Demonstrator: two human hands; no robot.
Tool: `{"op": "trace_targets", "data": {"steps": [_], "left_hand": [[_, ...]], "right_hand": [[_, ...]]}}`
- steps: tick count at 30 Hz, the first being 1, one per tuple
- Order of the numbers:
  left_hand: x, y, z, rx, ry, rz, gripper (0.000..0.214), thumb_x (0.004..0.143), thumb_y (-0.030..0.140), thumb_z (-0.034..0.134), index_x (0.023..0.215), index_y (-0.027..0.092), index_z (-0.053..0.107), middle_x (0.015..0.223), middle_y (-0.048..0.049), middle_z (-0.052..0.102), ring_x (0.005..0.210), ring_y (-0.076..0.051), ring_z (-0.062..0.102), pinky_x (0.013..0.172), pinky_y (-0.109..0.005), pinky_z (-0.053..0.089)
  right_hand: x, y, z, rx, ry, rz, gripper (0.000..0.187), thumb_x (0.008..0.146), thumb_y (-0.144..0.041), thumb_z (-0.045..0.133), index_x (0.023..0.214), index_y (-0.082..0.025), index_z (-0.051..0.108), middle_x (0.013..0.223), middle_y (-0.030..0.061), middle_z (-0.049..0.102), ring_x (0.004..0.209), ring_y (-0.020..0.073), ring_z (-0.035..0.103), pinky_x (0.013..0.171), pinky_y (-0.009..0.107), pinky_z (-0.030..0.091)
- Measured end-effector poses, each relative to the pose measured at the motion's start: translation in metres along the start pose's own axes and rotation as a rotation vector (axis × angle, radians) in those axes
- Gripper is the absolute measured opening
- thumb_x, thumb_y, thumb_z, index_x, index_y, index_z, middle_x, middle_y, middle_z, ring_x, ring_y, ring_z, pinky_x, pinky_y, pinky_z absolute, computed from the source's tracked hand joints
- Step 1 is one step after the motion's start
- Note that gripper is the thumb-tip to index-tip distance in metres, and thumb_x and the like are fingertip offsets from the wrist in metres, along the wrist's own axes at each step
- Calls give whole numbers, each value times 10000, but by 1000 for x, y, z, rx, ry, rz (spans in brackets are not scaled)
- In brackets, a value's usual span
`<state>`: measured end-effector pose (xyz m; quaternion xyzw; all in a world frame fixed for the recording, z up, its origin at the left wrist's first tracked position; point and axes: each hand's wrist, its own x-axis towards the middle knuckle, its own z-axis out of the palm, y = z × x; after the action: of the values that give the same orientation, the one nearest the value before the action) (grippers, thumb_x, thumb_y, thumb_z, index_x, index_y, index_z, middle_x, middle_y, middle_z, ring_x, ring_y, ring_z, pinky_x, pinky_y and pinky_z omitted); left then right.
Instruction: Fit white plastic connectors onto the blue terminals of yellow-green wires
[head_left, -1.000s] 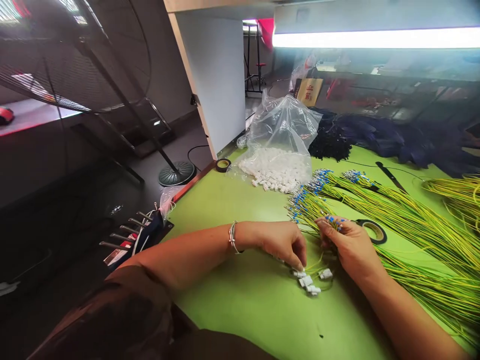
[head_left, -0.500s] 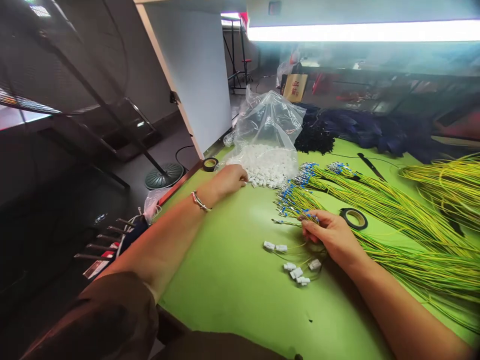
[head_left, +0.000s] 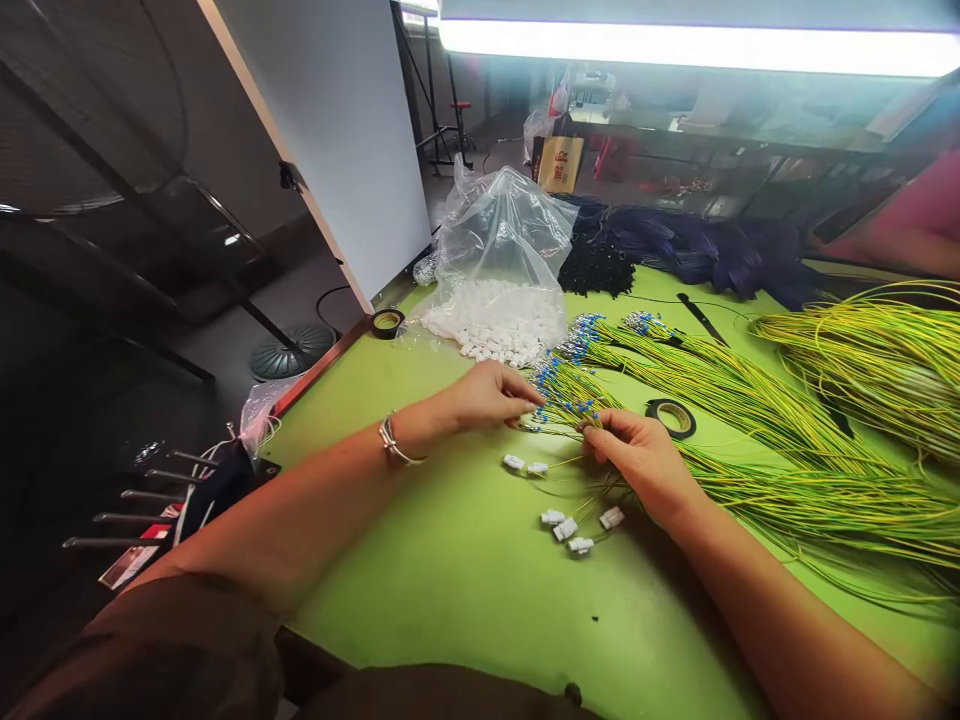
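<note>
My left hand (head_left: pixel 491 398) is closed in a pinch beside the terminal ends of the wires; whatever its fingertips hold is too small to make out. My right hand (head_left: pixel 645 460) pinches yellow-green wires (head_left: pixel 555 425) close to their blue-sleeved metal ends. Below it, several white plastic connectors (head_left: pixel 566 528) lie on the green tabletop, fitted on thin wires that run back under the right hand. Beyond my left hand, a clear plastic bag (head_left: pixel 502 235) lies over a pile of loose white connectors (head_left: pixel 499 325). Long bundles of yellow-green wires (head_left: pixel 750 420) stretch off to the right.
One roll of black tape (head_left: pixel 673 418) lies by the right hand, another tape roll (head_left: pixel 387 322) at the left edge. Dark wire bundles (head_left: pixel 675 240) and black parts (head_left: pixel 596 268) are at the back. A white panel (head_left: pixel 337 130) stands left; a light tube (head_left: pixel 675 45) hangs above.
My left hand has moved from the pile of white connectors rightward and nearer, to the wire ends by my right hand. The right hand keeps its pinch on the wires. The view has shifted slightly right.
</note>
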<state>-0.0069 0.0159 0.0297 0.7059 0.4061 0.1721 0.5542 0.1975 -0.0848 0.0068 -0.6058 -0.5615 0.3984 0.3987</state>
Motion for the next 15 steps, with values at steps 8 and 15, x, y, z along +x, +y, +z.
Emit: {"op": "trace_targets", "data": {"steps": [8,15], "left_hand": [[-7,-6,42,-138,20,46,175,716,274,677,684,103,696,561,-4,578,496,-86,495,498,-198,402],[-4,-11,39,170,185,288,120,730,163,634,622,132,676,659,-12,598,671,-110,532,639,-202,401]], "right_hand": [[-1,-1,9,-78,30,-43,288,720,-421,627,608,-157,598,499,-23,482,476,96,388,447,232,306],[0,3,11,-212,88,-98,203,690,-345,623,704,-149,673,518,-24,505,491,106,407,463,233,335]]}}
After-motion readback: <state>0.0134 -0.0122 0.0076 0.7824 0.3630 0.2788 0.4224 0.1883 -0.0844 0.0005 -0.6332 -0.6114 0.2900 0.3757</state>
